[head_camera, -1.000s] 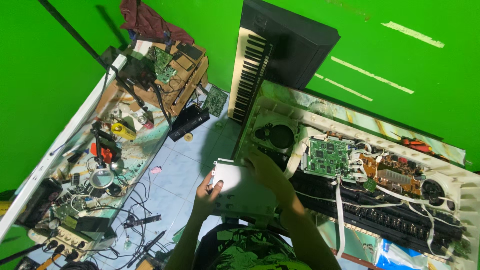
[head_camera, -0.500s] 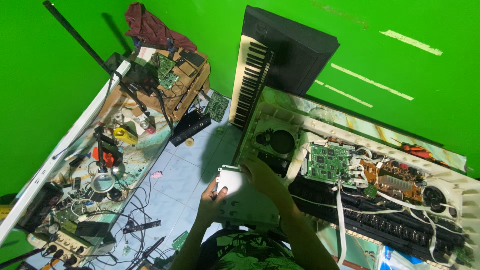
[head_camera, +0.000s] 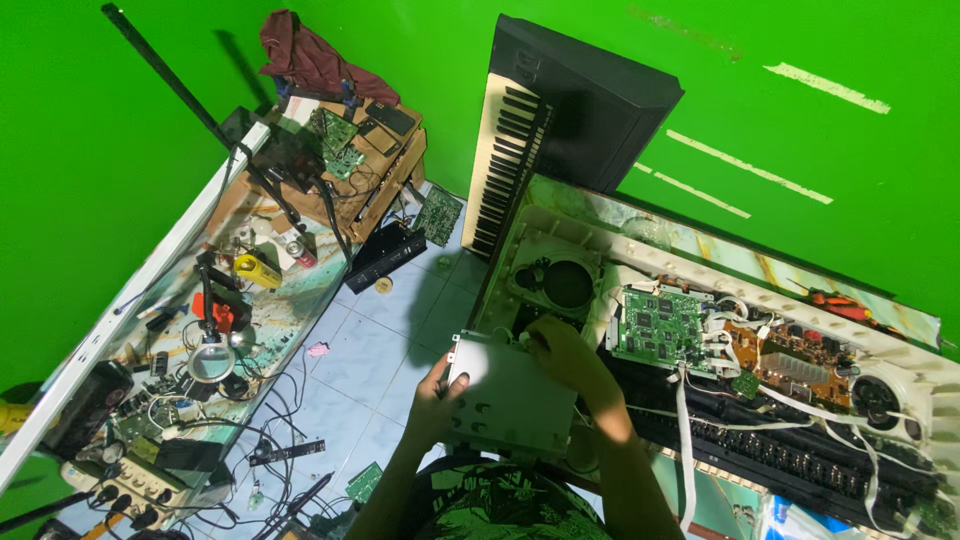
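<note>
Grey metal shield plate (head_camera: 510, 400) held over my lap, beside the opened keyboard chassis (head_camera: 760, 370).
My left hand (head_camera: 437, 400) grips its left edge; my right hand (head_camera: 565, 355) clasps the top edge near the green circuit board (head_camera: 657, 327).

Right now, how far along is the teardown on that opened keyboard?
Done: the opened cream keyboard casing lies with its insides exposed, showing the green circuit board, the round black speaker and the white ribbon cable.
In hand: the left hand and right hand hold a grey perforated metal plate at the casing's end.
Left: the boards and cables are still in the casing.
</note>
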